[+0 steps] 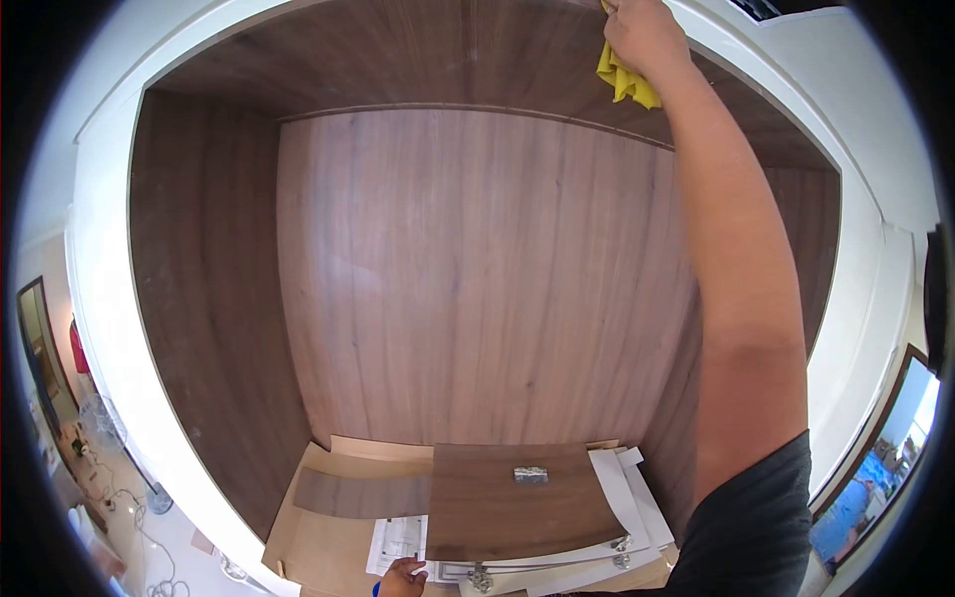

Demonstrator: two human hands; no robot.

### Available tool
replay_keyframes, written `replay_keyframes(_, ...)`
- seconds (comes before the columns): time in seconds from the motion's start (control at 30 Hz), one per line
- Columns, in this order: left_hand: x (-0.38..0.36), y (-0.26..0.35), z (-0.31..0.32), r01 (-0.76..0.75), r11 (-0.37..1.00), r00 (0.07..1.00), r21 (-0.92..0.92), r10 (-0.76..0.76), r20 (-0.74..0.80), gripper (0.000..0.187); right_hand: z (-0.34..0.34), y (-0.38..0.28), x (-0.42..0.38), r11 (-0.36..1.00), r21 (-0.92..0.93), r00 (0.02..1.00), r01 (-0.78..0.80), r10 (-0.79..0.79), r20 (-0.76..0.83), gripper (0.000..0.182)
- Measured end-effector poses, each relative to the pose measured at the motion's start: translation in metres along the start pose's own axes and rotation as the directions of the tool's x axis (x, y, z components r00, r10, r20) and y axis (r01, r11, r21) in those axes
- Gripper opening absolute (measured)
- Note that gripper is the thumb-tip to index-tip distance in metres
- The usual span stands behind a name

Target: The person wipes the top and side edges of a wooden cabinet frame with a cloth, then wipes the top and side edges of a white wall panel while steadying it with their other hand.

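Note:
My right hand [647,38] reaches up to the ceiling panel of a wood-grain cabinet. It is closed on a yellow cloth [625,82], which hangs in folds below the fingers; the fingertips are partly cut off by the top edge. Low in the view, my left hand [402,579] is beside printed sheets [400,542] on the cabinet floor. Its fingers look curled, and a bit of blue shows at its left side. What it grips, if anything, is hidden.
Cardboard [328,527] lines the cabinet floor. On it lie a brown panel [497,507] with a small clear packet [530,475], a narrow board [358,495], white strips [627,488] and metal hinges [481,577]. White frame edges [109,298] surround the opening. Cables [149,537] trail at left.

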State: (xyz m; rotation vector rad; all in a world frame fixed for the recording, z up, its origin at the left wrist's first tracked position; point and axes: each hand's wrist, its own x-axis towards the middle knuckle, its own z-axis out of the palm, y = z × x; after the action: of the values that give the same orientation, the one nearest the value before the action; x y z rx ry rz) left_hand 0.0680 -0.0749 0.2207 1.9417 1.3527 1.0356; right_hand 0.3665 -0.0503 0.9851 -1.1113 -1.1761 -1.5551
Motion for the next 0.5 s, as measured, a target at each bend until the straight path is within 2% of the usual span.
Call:
replay_keyframes(0.07, 0.000, 0.001, -0.001, -0.015, 1.000, 1.000, -0.005, 0.015, -0.008, 0.026, 0.003, 0.012, 0.014, 0.998, -0.025, 0.988, 0.054, -0.050, 0.146, 0.029)
replay_keyframes(0.13, 0.003, 0.006, 0.002, -0.023, 1.000, 1.000, 0.003, 0.023, -0.006, 0.026, 0.008, 0.018, 0.015, 0.995, -0.069, 0.983, 0.077, -0.065, 0.171, 0.031)
replay_keyframes(0.23, 0.006, 0.006, 0.005, -0.116, 0.993, 0.993, 0.032, 0.116, 0.024, 0.027, 0.011, 0.018, 0.023, 0.988, -0.111, 0.980, 0.104, -0.082, 0.183, 0.032)
replay_keyframes(0.27, 0.007, 0.007, 0.004, -0.095, 0.995, 0.995, 0.018, 0.094, 0.025, 0.028, 0.012, 0.019, 0.026, 0.987, -0.123, 0.979, 0.108, -0.085, 0.183, 0.032)
replay_keyframes(0.33, 0.010, 0.011, 0.007, -0.054, 0.998, 0.998, -0.017, 0.055, 0.030, 0.029, 0.019, 0.025, 0.035, 0.995, -0.028, 0.989, 0.094, -0.090, 0.116, 0.031)
replay_keyframes(0.37, 0.013, 0.012, 0.007, -0.094, 0.995, 0.995, -0.032, 0.095, 0.033, 0.030, 0.022, 0.028, 0.039, 0.996, 0.019, 0.993, 0.088, -0.089, 0.083, 0.031)
replay_keyframes(0.47, 0.016, 0.025, 0.007, -0.074, 0.997, 0.996, -0.011, 0.075, 0.045, 0.032, 0.014, 0.028, 0.051, 0.998, 0.034, 0.970, 0.061, -0.067, 0.234, 0.032)
replay_keyframes(0.5, 0.018, 0.031, 0.003, 0.045, 0.999, 0.989, -0.029, -0.041, 0.139, 0.032, 0.013, 0.027, 0.046, 0.998, 0.003, 0.972, 0.065, -0.064, 0.225, 0.032)
